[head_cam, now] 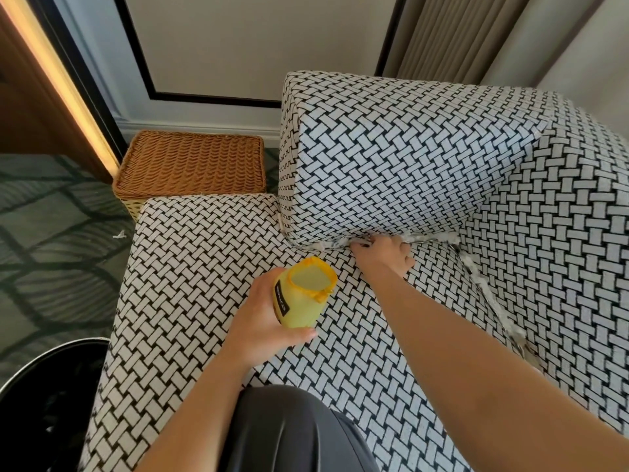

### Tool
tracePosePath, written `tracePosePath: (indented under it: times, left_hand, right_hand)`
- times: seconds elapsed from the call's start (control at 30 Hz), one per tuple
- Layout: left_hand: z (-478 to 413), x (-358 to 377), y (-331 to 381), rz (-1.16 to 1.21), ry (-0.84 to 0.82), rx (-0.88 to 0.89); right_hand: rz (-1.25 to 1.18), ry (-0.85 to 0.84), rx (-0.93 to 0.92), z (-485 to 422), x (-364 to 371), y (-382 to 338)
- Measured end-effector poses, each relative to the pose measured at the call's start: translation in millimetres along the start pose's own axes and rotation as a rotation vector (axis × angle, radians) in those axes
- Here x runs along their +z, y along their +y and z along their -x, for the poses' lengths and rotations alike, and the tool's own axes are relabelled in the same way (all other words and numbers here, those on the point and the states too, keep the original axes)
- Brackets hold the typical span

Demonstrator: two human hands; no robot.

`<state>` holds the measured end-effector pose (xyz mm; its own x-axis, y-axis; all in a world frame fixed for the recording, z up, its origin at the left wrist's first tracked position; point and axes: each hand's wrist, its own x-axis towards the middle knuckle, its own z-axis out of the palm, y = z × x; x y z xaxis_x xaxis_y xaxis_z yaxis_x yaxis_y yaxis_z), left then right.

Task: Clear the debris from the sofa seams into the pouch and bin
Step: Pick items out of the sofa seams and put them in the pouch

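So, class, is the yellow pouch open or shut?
Open. The pouch has its mouth gaping wide towards the camera, pale inside showing, while the left hand grips its side.

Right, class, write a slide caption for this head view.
Left hand holds the open yellow pouch; right hand reaches into debris in the sofa seam.

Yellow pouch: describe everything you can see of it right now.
The yellow pouch is a small, soft-looking bag, pale yellow with a deeper orange-yellow gathered rim and a black label with white lettering, too blurred to read, down its side. Its mouth is open and faces up toward the camera; nothing shows inside. The left hand grips it from the side and below, holding it tilted over the sofa seat.
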<state>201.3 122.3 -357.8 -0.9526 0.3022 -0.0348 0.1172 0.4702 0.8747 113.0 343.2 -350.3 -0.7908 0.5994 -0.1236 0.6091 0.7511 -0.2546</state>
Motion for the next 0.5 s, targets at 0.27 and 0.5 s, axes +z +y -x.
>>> tracePosePath:
  times: [0.27,0.5]
  left_hand:
    - [-2,2,-5,0.017,0.011,-0.007]
    - [-2,2,-6,0.026,0.019,-0.006]
  right_hand:
    - [0.048,0.057,-0.042,-3,4,-4]
    - [-0.064,0.11,-0.191,-3,9,13]
